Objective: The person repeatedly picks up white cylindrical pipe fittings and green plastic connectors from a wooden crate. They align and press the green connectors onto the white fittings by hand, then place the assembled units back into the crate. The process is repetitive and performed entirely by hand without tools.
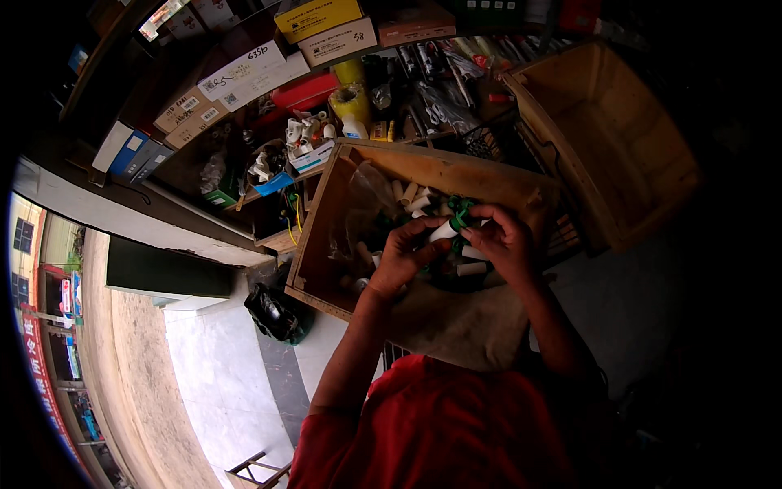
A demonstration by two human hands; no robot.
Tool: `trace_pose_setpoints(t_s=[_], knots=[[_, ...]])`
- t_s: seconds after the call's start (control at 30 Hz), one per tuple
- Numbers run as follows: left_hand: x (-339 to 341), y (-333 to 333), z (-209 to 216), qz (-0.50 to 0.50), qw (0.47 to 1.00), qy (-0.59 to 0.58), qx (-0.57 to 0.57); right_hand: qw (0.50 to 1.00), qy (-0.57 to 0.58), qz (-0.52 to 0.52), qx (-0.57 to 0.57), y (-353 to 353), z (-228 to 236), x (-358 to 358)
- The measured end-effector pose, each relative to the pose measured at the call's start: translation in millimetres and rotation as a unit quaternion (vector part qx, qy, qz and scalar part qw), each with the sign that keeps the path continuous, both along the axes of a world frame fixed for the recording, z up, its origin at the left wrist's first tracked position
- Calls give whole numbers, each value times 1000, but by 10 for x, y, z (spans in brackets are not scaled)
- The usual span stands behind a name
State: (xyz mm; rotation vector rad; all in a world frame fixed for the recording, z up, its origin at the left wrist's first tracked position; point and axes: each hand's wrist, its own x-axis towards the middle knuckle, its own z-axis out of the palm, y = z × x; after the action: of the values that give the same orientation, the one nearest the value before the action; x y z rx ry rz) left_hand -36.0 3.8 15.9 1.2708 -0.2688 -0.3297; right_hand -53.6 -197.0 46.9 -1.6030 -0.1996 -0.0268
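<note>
My left hand (404,254) is closed round a short white cylindrical piece (444,233), thumb and fingers pinching it. At its far end is a green plastic part (462,213), pinched by the fingers of my right hand (507,241). The two parts touch; how they join is hidden by my fingers. Both hands are over a wooden box (305,277) holding several loose white tubes (472,269), some dark green pieces and a clear plastic bag (371,189). A brownish cloth (460,322) hangs over the box's near side.
At the right stands a second wooden box (603,147). Beyond the work, shelves carry cardboard boxes (252,73), a small carton of white pipe fittings (305,138) and a yellow roll (350,102). A black plastic bag (277,314) sits on the floor at the left.
</note>
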Motion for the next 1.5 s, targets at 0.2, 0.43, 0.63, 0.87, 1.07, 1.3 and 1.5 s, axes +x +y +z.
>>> trace_pose_setpoints(t_s=[0.2,0.43,0.63,0.87,1.07,1.3,1.5], knots=[[4,3,-59,-1,1000,7,-4,1000,-14,-2,-10,9,-23,12],[-15,15,-51,-4,1000,10,1,1000,-1,1,-25,6,-26,2],[-63,6,-4,3,999,40,-9,999,-9,-5,-33,32,-33,-15],[-109,11,26,8,999,46,-9,999,-8,-8,-46,58,-19,-43],[-153,30,15,15,998,54,-9,998,-18,-4,-56,78,-3,-65],[-198,71,-18,16,999,50,1,998,-17,4,-64,103,10,-99],[-237,87,19,19,999,51,3,996,-32,1,-85,114,13,-120]])
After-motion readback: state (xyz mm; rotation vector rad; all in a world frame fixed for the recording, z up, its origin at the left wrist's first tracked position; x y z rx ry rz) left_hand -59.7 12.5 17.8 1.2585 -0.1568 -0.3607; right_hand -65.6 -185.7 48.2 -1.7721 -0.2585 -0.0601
